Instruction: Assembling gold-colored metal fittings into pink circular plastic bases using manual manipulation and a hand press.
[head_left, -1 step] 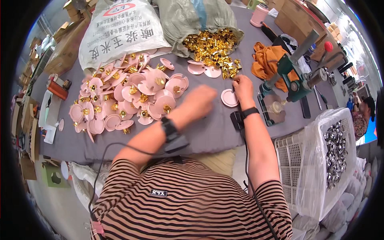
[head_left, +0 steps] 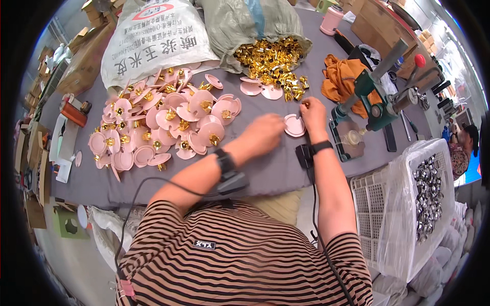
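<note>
A pink round disc (head_left: 294,126) with a raised rim lies on the grey cloth between my hands. My left hand (head_left: 263,133) is at its left edge, fingers smeared by motion; I cannot tell whether they touch it. At the disc's upper right, my right hand (head_left: 313,113) is closed, with a small gold metal piece (head_left: 306,105) at the fingertips, partly hidden. To the left spreads a heap of pink notched discs (head_left: 153,122), many with gold pieces standing on them. Loose gold metal pieces (head_left: 268,57) spill from a woven sack (head_left: 224,38) at the back.
Two pink discs (head_left: 271,92) lie before the gold pieces. A green hand press (head_left: 370,97) stands right, beside an orange cloth (head_left: 339,76). A white plastic crate (head_left: 375,204) of silvery rings is at the lower right. A white printed sack (head_left: 153,46) lies back left. Cables run from my wrists.
My left hand has moved right, up to the pink disc's edge. My right hand has shifted very slightly right, and the disc a little too.
</note>
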The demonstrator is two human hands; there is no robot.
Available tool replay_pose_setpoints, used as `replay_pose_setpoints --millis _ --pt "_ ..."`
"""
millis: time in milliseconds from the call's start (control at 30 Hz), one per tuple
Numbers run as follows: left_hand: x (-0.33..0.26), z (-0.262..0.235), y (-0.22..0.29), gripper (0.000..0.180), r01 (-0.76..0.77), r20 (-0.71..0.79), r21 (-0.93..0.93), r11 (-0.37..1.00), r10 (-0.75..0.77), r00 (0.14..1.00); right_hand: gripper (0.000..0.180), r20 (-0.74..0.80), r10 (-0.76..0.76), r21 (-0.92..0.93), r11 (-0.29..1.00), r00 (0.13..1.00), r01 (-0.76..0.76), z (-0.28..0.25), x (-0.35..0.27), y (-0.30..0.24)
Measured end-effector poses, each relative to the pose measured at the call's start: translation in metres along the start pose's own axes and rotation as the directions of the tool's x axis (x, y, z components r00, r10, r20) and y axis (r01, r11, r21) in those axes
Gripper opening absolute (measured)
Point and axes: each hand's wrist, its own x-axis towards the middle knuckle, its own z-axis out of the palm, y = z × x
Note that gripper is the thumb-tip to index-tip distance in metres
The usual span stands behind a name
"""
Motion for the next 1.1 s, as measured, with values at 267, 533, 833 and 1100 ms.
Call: replay_pose_setpoints --millis 267,533,833,1100 --pt "0.024 0.063 -0.023 0.035 0.117 -0.068 -0.041 0.992 -0.119 0.991 0.025 -0.004 0.361 0.695 0.672 0.933 -0.257 -0.047 -0.085 -0.025" --pt "0.029 0.009 0.019 0.029 0.55 0.205 -0.761 0.345 -0.676 0.708 0.023 -0.246 0.08 0.516 0.855 0.966 0.06 -0.04 -0.1 -0.075" --pt "0.012 -0.009 0.037 0.024 0.419 -0.082 -0.645 0.639 -0.603 0.793 0.025 -0.33 -0.07 0.392 0.897 0.941 0.204 -0.031 -0.105 -0.091" --pt "0.002 -0.007 0.021 0.026 0.311 0.148 -0.942 0.127 -0.675 0.723 0.025 -0.015 0.317 0.852 0.5 0.948 -0.154 -0.029 -0.108 -0.104"
